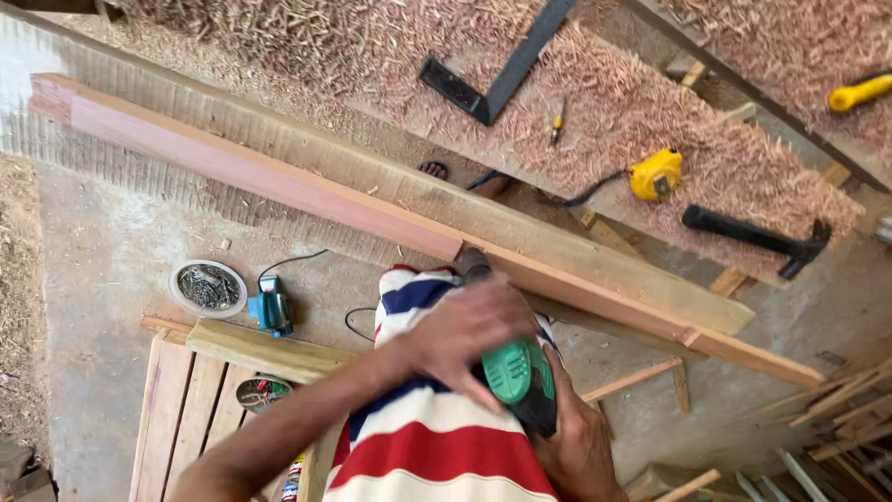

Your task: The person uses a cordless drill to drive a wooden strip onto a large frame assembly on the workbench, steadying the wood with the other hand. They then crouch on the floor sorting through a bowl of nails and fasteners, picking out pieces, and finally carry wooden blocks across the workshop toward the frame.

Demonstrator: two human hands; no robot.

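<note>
While the left hand (465, 327) lies spread over the top of the green power tool (518, 374), the right hand (578, 439) grips it from below, close to the long reddish wooden beam (279, 181).

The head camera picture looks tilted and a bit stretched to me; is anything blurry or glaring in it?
In the head view, daylight is even and soft, with no hard glare; the long reddish beam runs slanted, bending slightly toward the edges as with a wide lens; the left hand on the green power tool looks slightly soft, the right hand is cut by the bottom edge; the yellow tape measure is sharp.
</note>
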